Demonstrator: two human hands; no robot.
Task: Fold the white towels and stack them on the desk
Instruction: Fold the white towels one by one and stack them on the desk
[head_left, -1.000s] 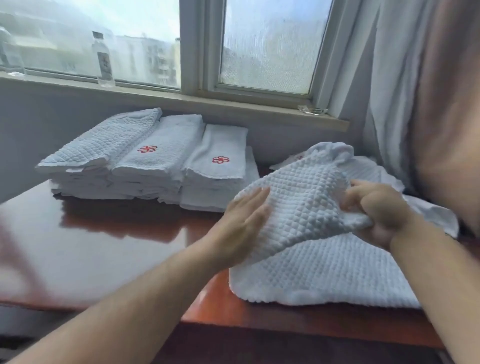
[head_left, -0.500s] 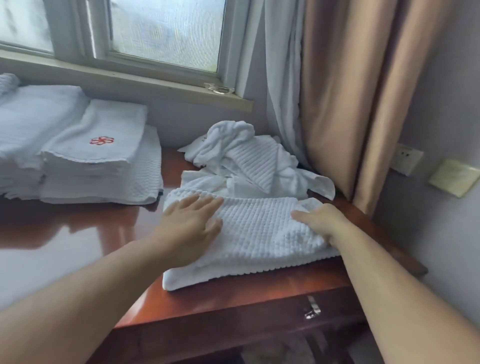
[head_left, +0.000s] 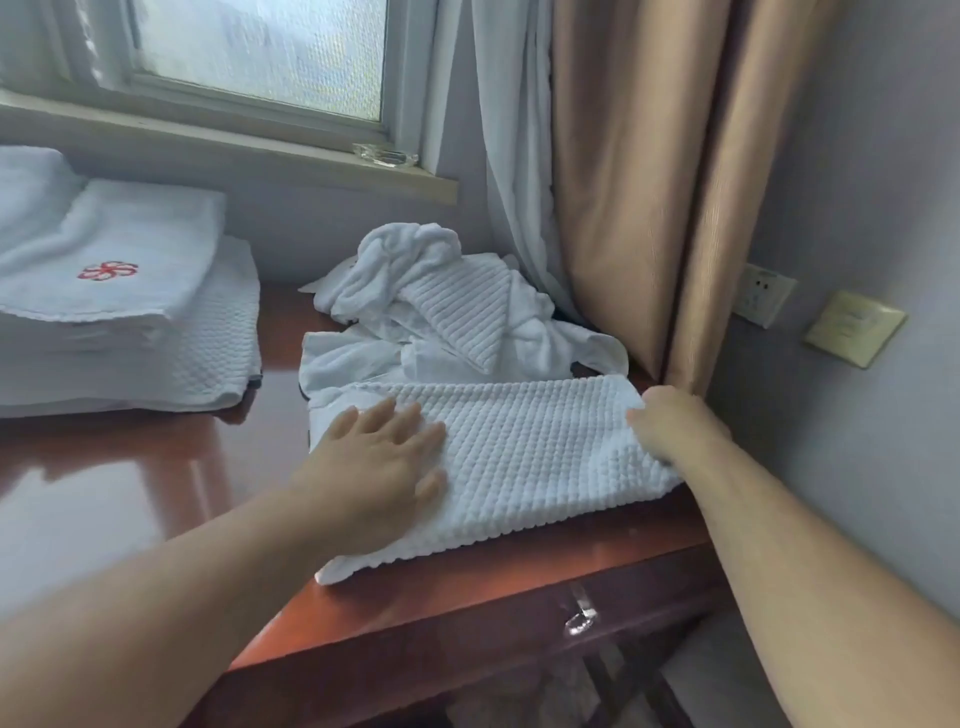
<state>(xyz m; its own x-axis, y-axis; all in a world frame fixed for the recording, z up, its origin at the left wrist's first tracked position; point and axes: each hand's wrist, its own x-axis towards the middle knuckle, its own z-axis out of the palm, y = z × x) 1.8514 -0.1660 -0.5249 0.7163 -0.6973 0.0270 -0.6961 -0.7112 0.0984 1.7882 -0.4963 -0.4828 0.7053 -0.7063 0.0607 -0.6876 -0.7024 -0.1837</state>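
A white waffle-textured towel (head_left: 530, 457) lies folded flat near the front right of the reddish wooden desk (head_left: 156, 478). My left hand (head_left: 379, 467) presses flat on the towel's left part, fingers spread. At the towel's right end my right hand (head_left: 675, 426) curls its fingers around the edge. Behind the folded towel sits a crumpled heap of white towels (head_left: 447, 306). A stack of folded white towels (head_left: 119, 312) with a red flower logo stands at the left.
Beige and white curtains (head_left: 639, 182) hang close behind the desk's right corner. A windowsill (head_left: 234, 150) runs along the back, with a small clear item (head_left: 384, 154) on it. A drawer handle (head_left: 579, 616) shows below the desk front. Wall sockets (head_left: 763, 301) are at the right.
The towel that I held up between both hands a second ago now lies folded flat on the desk. My view has swung right and both hands have spread apart along the towel.
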